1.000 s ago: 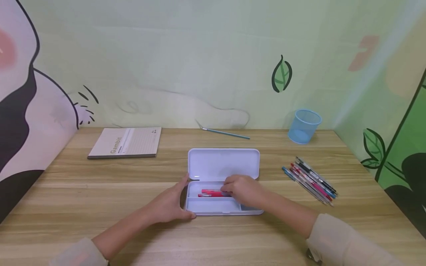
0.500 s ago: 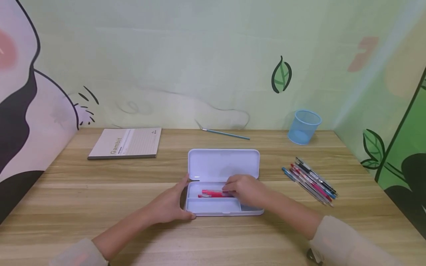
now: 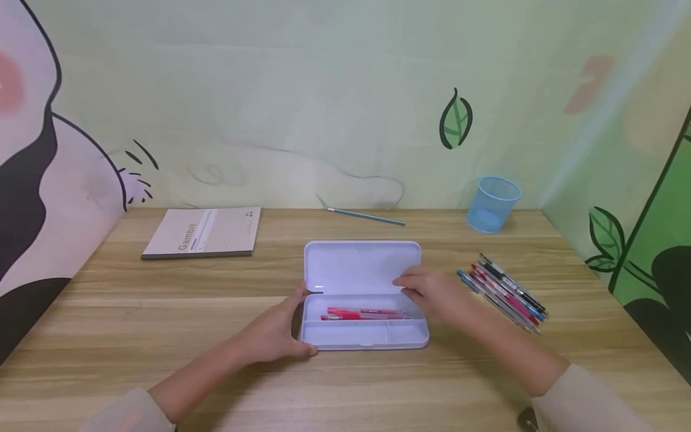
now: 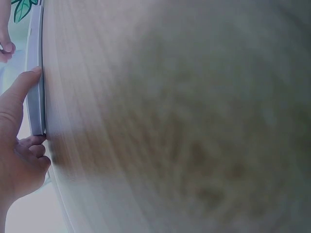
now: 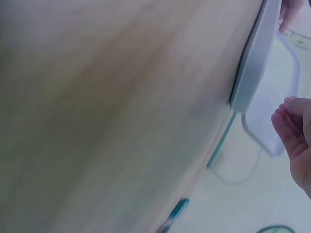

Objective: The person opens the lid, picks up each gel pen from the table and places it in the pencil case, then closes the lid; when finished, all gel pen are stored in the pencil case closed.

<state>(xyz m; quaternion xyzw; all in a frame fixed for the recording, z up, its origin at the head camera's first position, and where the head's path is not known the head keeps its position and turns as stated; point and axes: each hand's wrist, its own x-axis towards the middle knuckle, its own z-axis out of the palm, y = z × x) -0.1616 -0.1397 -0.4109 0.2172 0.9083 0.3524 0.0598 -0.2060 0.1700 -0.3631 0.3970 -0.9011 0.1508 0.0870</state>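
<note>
Pale pencil case point(image 3: 345, 333) is clasped at its left end by left grip point(image 3: 281, 333). Red pens point(image 3: 349, 315) are contained inside, just left of loosely curled right grip point(image 3: 435, 294).

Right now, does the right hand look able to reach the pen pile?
Probably yes: the right hand appears to hold nothing, and no object stands between it and the pen pile.

A pale green wall point(image 3: 324, 108) — leaf-painted — backs a wood-grain table point(image 3: 135, 318).
</note>
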